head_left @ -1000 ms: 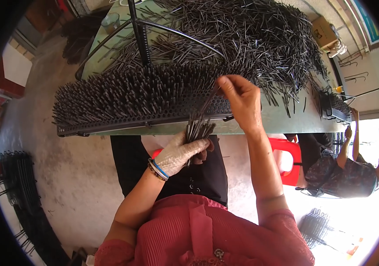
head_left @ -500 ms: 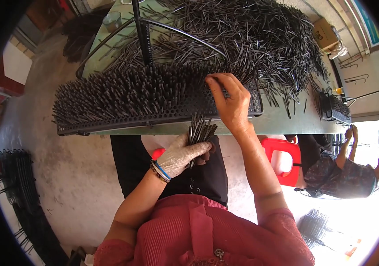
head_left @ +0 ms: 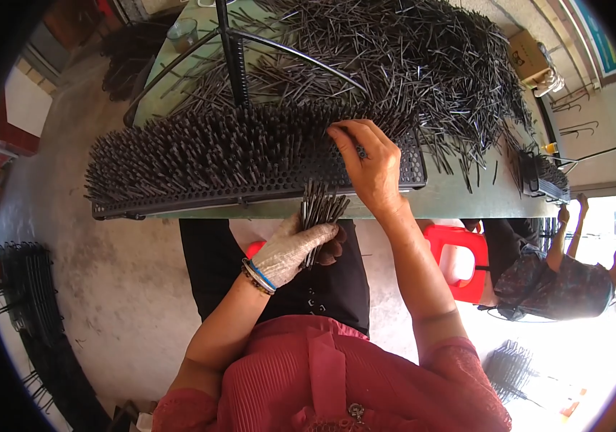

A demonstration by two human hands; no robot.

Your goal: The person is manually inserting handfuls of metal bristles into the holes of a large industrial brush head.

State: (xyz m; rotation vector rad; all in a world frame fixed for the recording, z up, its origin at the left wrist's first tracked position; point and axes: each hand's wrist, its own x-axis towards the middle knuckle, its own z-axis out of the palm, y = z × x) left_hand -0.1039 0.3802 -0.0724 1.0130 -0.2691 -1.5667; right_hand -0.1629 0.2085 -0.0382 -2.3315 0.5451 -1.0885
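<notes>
My left hand [head_left: 290, 252], in a pale work glove with dark fingertips, is closed round a bundle of short dark rods [head_left: 320, 209] just in front of the table edge. Bare and pinched together, my right hand [head_left: 371, 155] is over a long black perforated rack [head_left: 403, 167]. Its fingertips are beside the standing rods; whatever they pinch is lost against the dark background. Closely packed upright rods [head_left: 185, 155] fill most of the rack's left and middle. Open holes show along its front edge and at the right end.
A large heap of loose dark rods [head_left: 423, 65] covers much of the green table [head_left: 484, 191]. A black frame post [head_left: 234, 68] with curved legs rises behind the rack. Another person [head_left: 553, 281] works at a smaller rack [head_left: 544, 176] on the right, near a red stool [head_left: 459, 263].
My right hand has shifted slightly left over the rack. The left hand and its rod bundle have moved a little up and left. The other person's hands have also moved.
</notes>
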